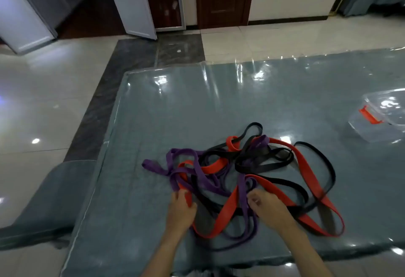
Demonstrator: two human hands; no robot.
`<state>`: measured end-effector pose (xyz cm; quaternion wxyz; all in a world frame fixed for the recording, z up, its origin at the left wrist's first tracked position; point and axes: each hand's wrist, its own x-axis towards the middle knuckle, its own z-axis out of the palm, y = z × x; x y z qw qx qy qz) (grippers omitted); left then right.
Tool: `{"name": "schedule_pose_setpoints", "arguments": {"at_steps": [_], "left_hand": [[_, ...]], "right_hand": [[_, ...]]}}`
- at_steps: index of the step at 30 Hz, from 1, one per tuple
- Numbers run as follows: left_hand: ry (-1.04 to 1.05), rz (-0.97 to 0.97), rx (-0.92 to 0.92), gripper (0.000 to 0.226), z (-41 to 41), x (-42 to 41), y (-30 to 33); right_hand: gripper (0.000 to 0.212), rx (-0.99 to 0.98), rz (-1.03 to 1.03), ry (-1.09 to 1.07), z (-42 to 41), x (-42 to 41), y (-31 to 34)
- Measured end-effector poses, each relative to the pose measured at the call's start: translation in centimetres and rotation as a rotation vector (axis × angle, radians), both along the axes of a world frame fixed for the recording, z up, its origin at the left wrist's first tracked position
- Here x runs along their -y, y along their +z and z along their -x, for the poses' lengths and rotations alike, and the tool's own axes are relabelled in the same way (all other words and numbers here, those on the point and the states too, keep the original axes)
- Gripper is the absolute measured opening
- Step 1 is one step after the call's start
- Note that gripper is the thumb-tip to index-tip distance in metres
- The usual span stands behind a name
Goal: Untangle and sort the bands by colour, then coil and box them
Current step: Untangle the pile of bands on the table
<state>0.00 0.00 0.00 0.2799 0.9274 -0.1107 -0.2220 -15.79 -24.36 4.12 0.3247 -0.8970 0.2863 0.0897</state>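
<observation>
— How many bands in the tangle (241,173) beside the clear box (381,119)?

— Three colours: red bands (306,162), purple bands (182,156) and black bands (263,162). They loop over each other too much to count singly.

— Boxes?

— One, with one red latch (369,115) showing.

— Hands?

— Two, a left hand (180,210) and a right hand (266,205), both at the near edge of the tangle.

Red, purple, black bands (238,178) tangled in one heap on table, clear box (381,119) far right
</observation>
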Motion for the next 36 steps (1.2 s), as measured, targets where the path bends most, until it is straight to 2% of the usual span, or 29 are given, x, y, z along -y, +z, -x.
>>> {"name": "schedule_pose_setpoints", "arguments": {"at_steps": [2, 4, 7, 10, 13, 18, 20, 25, 28, 30, 34, 36], "left_hand": [[0.188, 0.092, -0.113, 0.037, -0.2, 0.1, -0.7], [0.332, 0.102, -0.185, 0.034, -0.3, 0.0, -1.0], [0.450, 0.130, -0.219, 0.029, -0.1, -0.1, -1.9], [0.493, 0.154, -0.279, 0.017, 0.4, 0.1, -2.1], [0.482, 0.144, -0.282, 0.017, 0.7, -0.1, -2.3], [0.473, 0.137, -0.326, 0.005, 1.5, -0.8, -3.3], [0.548, 0.150, -0.304, 0.017, 1.7, -1.0, -3.7], [0.697, 0.276, -0.410, 0.007, 2.2, -1.5, -3.2], [0.847, 0.430, -0.480, 0.018, 2.0, -2.3, -2.8], [0.923, 0.527, -0.477, 0.027, 1.8, -2.6, -2.0], [0.920, 0.583, -0.498, 0.038, 1.4, -3.1, 0.0], [0.797, 0.611, -0.591, 0.031, 0.9, -3.2, 1.3]], "right_hand": [[0.021, -0.005, -0.068, -0.005, -0.5, 0.7, -0.3], [0.028, -0.056, -0.117, 0.025, -1.0, 1.3, -0.5], [0.039, -0.084, -0.182, 0.060, -1.4, 2.0, -1.7], [0.045, -0.114, -0.261, 0.107, -1.8, 2.3, -3.0], [0.045, -0.115, -0.326, 0.083, -2.4, 2.2, -4.1], [0.044, -0.083, -0.277, 0.085, -2.6, 2.5, -5.2], [0.039, -0.079, -0.297, 0.076, -2.6, 2.8, -5.4], [0.026, -0.058, -0.435, -0.007, -3.3, 3.0, -5.6], [0.022, -0.046, -0.419, -0.051, -4.0, 2.7, -5.7], [0.028, -0.041, -0.400, -0.073, -4.4, 2.6, -5.9], [0.028, -0.018, -0.347, -0.086, -4.6, 2.5, -6.0], [0.024, 0.051, -0.297, -0.128, -4.6, 2.4, -5.8]]}}
